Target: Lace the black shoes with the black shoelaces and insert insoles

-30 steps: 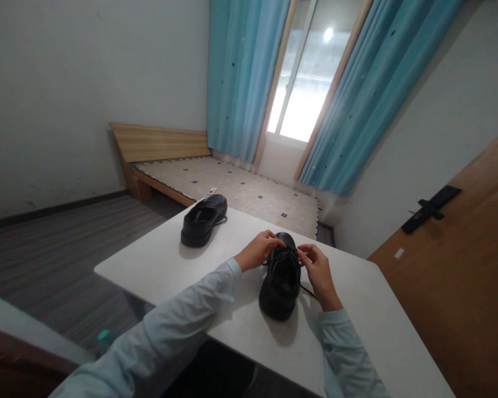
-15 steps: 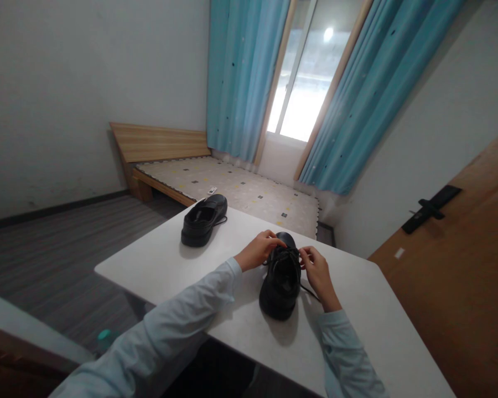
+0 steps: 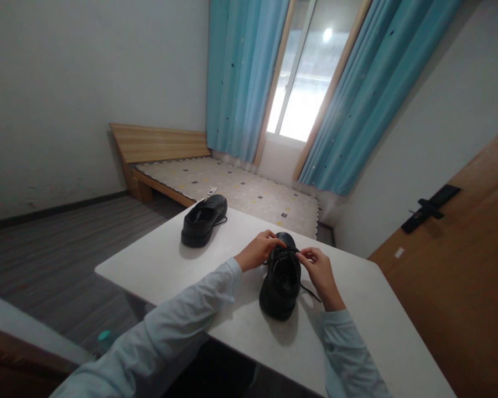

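A black lace-up shoe (image 3: pixel 279 296) stands on the white table (image 3: pixel 236 326), heel toward me and toe pointing away. My left hand (image 3: pixel 259 250) reaches over its left side, fingers pinched on the laces near the tongue. On the other side, my right hand (image 3: pixel 318 271) pinches the black shoelace (image 3: pixel 288 251) at the top of the shoe with thumb and forefinger. A loose lace end (image 3: pixel 312 292) trails onto the table below the right hand. The exact hold of the left fingertips is partly hidden against the dark laces.
A second black shoe (image 3: pixel 204 221) stands at the table's far left, its lace hanging over the side. Behind the table is a low bed (image 3: pixel 249 190) with a small white object (image 3: pixel 212 190) on it. A wooden door (image 3: pixel 452 265) is at right.
My right hand has shifted slightly, its fingertips now closer in over the shoe's laces. My left hand and both shoes have stayed in place.
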The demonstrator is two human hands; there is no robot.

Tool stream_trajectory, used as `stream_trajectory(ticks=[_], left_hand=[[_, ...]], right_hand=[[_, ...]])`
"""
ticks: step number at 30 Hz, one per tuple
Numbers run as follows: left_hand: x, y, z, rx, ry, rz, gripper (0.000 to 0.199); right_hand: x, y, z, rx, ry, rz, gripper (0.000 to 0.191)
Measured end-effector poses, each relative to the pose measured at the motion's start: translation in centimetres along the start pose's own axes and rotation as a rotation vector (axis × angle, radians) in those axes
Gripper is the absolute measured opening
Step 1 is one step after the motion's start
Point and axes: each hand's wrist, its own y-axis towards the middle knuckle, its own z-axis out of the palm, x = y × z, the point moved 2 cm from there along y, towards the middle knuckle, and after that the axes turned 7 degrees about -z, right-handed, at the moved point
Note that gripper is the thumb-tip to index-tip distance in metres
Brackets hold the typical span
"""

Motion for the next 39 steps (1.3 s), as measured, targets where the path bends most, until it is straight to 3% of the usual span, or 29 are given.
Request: stream_trajectory(ticks=[5,11,15,24,32,39], left_hand=[[0.1,0.0,0.1,-0.012,0.009,0.010,0.032],[0.3,0.1,0.1,-0.014,0.016,0.018,0.035],[0.2,0.1,0.1,-0.008,0.028,0.022,0.037],[0.4,0.1,0.1,-0.002,0.043,0.019,0.037],[0.4,0.0,0.1,-0.006,0.047,0.024,0.036],[0.2,0.0,0.0,0.007,0.065,0.010,0.039]], right_hand=[[1.2,-0.2,0.1,-0.094,-0.048,-0.128,0.026],[1.7,-0.4,0.4,-0.081,0.141,-0.075,0.025],[1.5,-0.3,0.4,-0.077,0.153,-0.073,0.023],[1.7,0.0,-0.2,-0.041,-0.272,-0.257,0.028],[-0.5,0.4,-0.9,0.045,-0.303,-0.158,0.052],[-1.2,0.5,-1.2,0.109,-0.172,-0.095,0.046]])
